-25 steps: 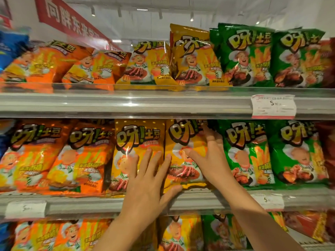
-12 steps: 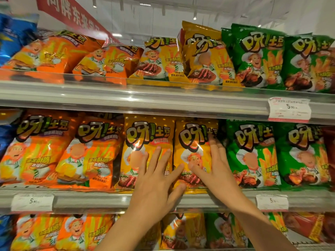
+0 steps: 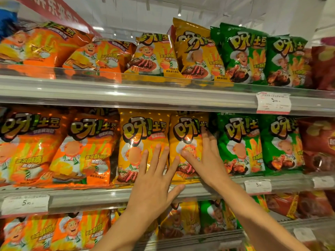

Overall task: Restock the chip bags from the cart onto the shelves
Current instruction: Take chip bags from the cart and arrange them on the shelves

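On the middle shelf, at about 6 o'clock in the view, two bare hands press flat on two yellow chip bags. A second ago the left hand sat lower and more to the left, and the right hand was up higher on its bag. Now both hands are closer together, side by side. The left yellow bag and the right yellow bag now stand straighter and sit touching each other. I think the bags are already in place, and the hands are just patting them neat — so this spot looks almost done.

Each hand's grip is wide: fingers are straight and spread, and they hold nothing. The left fingers lie on the left yellow bag, with the thumb down by the shelf edge. The right hand lies on the right edge of the right yellow bag, next to the green bag at 3 o'clock.

Now the count, front row only. The middle shelf shows two orange bags, two yellow and two green ones, then a red bag at the far right. The top shelf, at 12 o'clock, shows the same — two orange, two yellow, two green. I see four white price tags on the shelf edges. The cart is not in view.
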Demonstrator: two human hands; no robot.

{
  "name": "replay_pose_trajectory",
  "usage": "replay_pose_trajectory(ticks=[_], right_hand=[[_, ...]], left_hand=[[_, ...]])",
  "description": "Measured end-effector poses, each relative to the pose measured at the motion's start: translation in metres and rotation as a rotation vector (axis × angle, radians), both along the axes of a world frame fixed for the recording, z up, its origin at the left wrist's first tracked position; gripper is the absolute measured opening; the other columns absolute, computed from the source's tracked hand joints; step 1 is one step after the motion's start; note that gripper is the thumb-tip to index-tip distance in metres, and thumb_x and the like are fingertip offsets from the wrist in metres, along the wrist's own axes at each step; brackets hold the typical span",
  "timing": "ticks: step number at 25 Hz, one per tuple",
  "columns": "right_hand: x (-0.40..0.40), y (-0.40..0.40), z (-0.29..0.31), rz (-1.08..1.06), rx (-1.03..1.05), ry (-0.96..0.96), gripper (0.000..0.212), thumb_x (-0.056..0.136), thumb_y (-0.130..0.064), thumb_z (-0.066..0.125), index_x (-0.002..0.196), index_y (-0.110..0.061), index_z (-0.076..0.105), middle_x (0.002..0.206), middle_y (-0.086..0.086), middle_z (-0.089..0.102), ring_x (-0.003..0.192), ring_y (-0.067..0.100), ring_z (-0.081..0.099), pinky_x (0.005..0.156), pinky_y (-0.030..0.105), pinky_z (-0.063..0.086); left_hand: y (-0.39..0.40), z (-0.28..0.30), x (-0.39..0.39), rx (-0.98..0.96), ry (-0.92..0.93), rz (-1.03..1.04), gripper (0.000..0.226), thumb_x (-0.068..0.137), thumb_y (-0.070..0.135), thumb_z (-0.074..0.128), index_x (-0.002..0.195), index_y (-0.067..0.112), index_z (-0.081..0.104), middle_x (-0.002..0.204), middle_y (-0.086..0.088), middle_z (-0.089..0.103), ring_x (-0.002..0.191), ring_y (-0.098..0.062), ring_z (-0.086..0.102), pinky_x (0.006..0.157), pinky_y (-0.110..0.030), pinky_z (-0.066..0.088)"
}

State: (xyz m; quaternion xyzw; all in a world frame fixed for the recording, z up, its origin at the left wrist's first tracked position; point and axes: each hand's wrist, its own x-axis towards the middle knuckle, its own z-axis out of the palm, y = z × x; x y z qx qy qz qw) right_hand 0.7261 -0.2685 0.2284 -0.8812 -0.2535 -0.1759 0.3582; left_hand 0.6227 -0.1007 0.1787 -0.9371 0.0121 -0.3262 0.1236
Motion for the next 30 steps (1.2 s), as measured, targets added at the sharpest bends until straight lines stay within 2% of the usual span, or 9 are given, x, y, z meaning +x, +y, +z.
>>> replay_pose_trajectory(ticks=[5, 7, 9, 14, 19, 21, 23, 26, 30], right_hand=[[-0.028, -0.016, -0.027, -0.039, 0.029, -0.160, 0.071, 0.099, -0.063, 0.044, 0.158, -0.047, 0.008, 0.166, -0.009, 0.007, 0.154, 0.014, 0.010, 0.120, 0.037, 0.022], [-0.040, -0.022, -0.042, -0.098, 0.035, -0.295, 0.054, 0.101, -0.055, 0.045, 0.152, -0.044, 0.030, 0.156, -0.007, 0.023, 0.145, 0.014, 0.022, 0.114, 0.038, 0.031], [-0.044, -0.023, -0.049, -0.136, 0.036, -0.290, 0.045, 0.102, -0.050, 0.048, 0.145, -0.037, 0.044, 0.141, -0.003, 0.035, 0.132, 0.012, 0.033, 0.107, 0.041, 0.042], [-0.046, -0.026, -0.031, -0.130, -0.081, -0.194, 0.051, 0.100, -0.050, 0.054, 0.146, -0.028, 0.046, 0.132, 0.001, 0.043, 0.127, 0.020, 0.041, 0.104, 0.039, 0.043], [-0.081, -0.072, -0.035, -0.079, 0.092, -0.124, 0.054, 0.096, -0.059, 0.055, 0.145, -0.045, 0.040, 0.142, -0.021, 0.036, 0.135, -0.002, 0.036, 0.102, 0.014, 0.034], [-0.103, -0.108, -0.055, -0.155, 0.190, -0.068, 0.052, 0.093, -0.063, 0.054, 0.142, -0.051, 0.041, 0.141, -0.024, 0.039, 0.134, -0.006, 0.040, 0.100, 0.010, 0.036], [-0.124, -0.147, -0.084, -0.249, 0.235, 0.027, 0.048, 0.094, -0.060, 0.056, 0.139, -0.046, 0.046, 0.136, -0.021, 0.045, 0.129, -0.006, 0.045, 0.099, 0.012, 0.040], [-0.151, -0.202, -0.139, -0.420, 0.212, 0.164, 0.050, 0.091, -0.044, 0.064, 0.138, -0.032, 0.050, 0.129, -0.006, 0.052, 0.122, -0.004, 0.049, 0.104, 0.018, 0.041], [-0.178, -0.273, -0.212, -0.644, 0.226, 0.378, 0.052, 0.090, -0.016, 0.076, 0.137, -0.010, 0.055, 0.128, 0.007, 0.056, 0.121, 0.027, 0.056, 0.105, 0.049, 0.046]], left_hand=[[0.004, -0.001, 0.003, -0.003, -0.045, -0.043, 0.072, 0.097, 0.067, 0.032, 0.153, 0.022, 0.041, 0.163, -0.018, 0.024, 0.153, -0.039, 0.014, 0.119, -0.062, 0.016], [0.004, -0.001, 0.003, -0.005, -0.051, -0.067, 0.071, 0.096, 0.066, 0.034, 0.155, 0.026, 0.036, 0.162, -0.018, 0.027, 0.153, -0.040, 0.015, 0.119, -0.061, 0.014], [0.005, -0.003, 0.003, 0.020, -0.050, -0.097, 0.067, 0.096, 0.064, 0.033, 0.155, 0.033, 0.033, 0.161, -0.019, 0.030, 0.152, -0.042, 0.016, 0.119, -0.062, 0.013], [0.000, 0.001, -0.004, -0.046, -0.012, -0.115, 0.066, 0.093, 0.063, 0.030, 0.152, 0.034, 0.040, 0.161, -0.019, 0.032, 0.153, -0.041, 0.015, 0.121, -0.062, 0.008], [-0.027, -0.015, -0.018, -0.263, -0.102, -0.338, 0.067, 0.092, 0.053, 0.060, 0.148, 0.020, 0.046, 0.159, -0.016, 0.033, 0.152, -0.040, 0.016, 0.120, -0.063, 0.006], [-0.051, -0.037, -0.027, -0.261, -0.107, -0.497, 0.057, 0.095, 0.049, 0.056, 0.143, 0.019, 0.048, 0.155, -0.015, 0.037, 0.151, -0.040, 0.022, 0.120, -0.064, 0.013], [-0.081, -0.059, -0.034, -0.269, -0.036, -0.613, 0.052, 0.098, 0.048, 0.047, 0.142, 0.019, 0.052, 0.152, -0.014, 0.042, 0.149, -0.040, 0.027, 0.117, -0.064, 0.023], [-0.131, -0.087, -0.037, -0.284, 0.093, -0.705, 0.050, 0.095, 0.042, 0.055, 0.139, 0.018, 0.059, 0.148, -0.015, 0.049, 0.144, -0.041, 0.037, 0.111, -0.065, 0.036], [-0.202, -0.123, -0.020, -0.287, 0.285, -0.798, 0.049, 0.092, 0.038, 0.056, 0.133, 0.013, 0.064, 0.145, -0.021, 0.052, 0.140, -0.045, 0.043, 0.107, -0.064, 0.040]])
